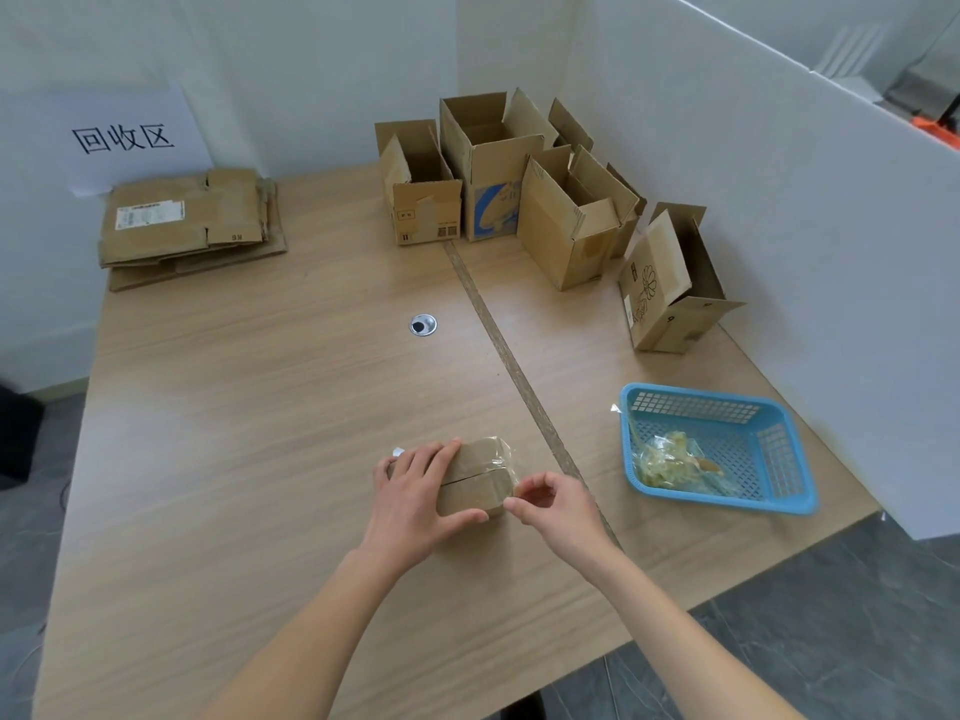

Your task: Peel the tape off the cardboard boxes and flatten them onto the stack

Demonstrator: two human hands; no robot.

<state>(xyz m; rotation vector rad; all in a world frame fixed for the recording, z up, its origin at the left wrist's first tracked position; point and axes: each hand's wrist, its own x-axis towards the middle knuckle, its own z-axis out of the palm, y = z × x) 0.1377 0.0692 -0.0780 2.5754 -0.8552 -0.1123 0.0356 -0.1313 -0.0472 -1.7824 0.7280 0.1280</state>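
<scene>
A small closed cardboard box (480,478) lies near the table's front, its seam covered by clear tape (503,459). My left hand (421,498) lies over the box's left side, fingers on top and thumb at the near face, holding it down. My right hand (548,504) is at the box's right end, thumb and forefinger pinching the tape's edge. A stack of flattened boxes (192,226) sits at the far left of the table. Several open upright boxes (498,168) stand at the back right.
A blue plastic basket (779,444) holding crumpled peeled tape (670,459) sits to the right of my hands. A round cable hole (423,324) is mid-table. White partition walls (779,200) close the back and right. A paper sign (122,137) hangs above the stack.
</scene>
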